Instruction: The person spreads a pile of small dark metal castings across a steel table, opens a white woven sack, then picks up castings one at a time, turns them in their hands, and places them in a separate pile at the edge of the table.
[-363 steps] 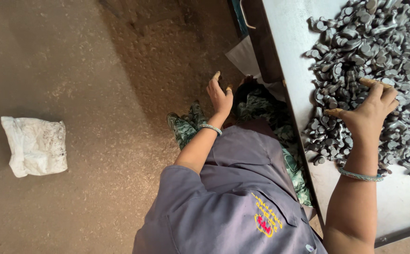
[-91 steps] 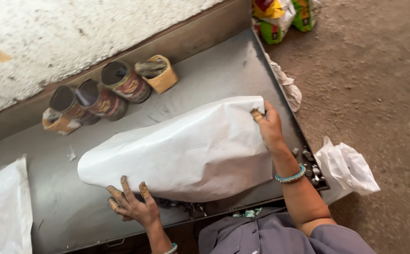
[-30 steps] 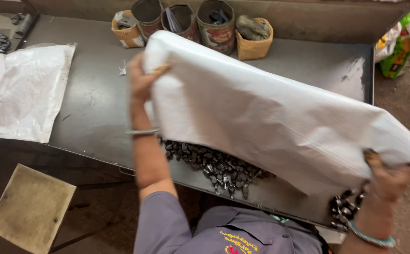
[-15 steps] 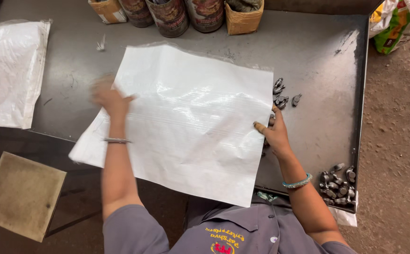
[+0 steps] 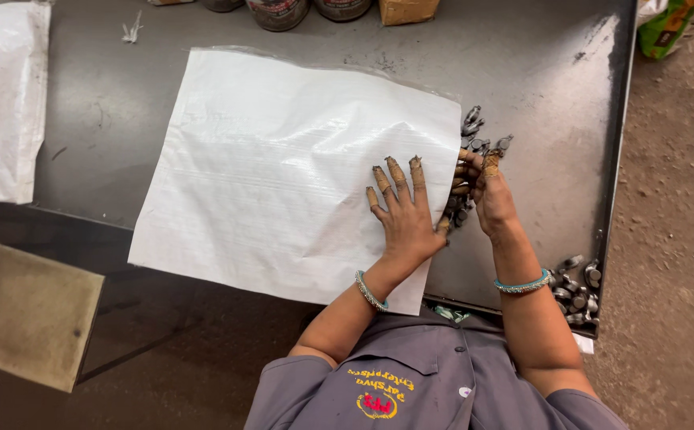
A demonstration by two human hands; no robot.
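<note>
a white woven sack [image 5: 283,167] lies flat on the dark metal table [image 5: 538,72], spread across its middle, with its near edge hanging over the table's near edge. the left hand [image 5: 404,209] presses flat on the sack near its right edge, fingers spread apart and wrapped in worn tape. the right hand [image 5: 486,191] sits just beside it at the sack's right edge, fingers curled together among small grey metal parts [image 5: 474,135] that peek out from under the sack; whether it grips any cannot be told. more of these metal parts [image 5: 576,285] lie at the table's near right corner. another white sack [image 5: 0,95] lies at the left edge, and tins [image 5: 279,9] stand along the far edge.
</note>
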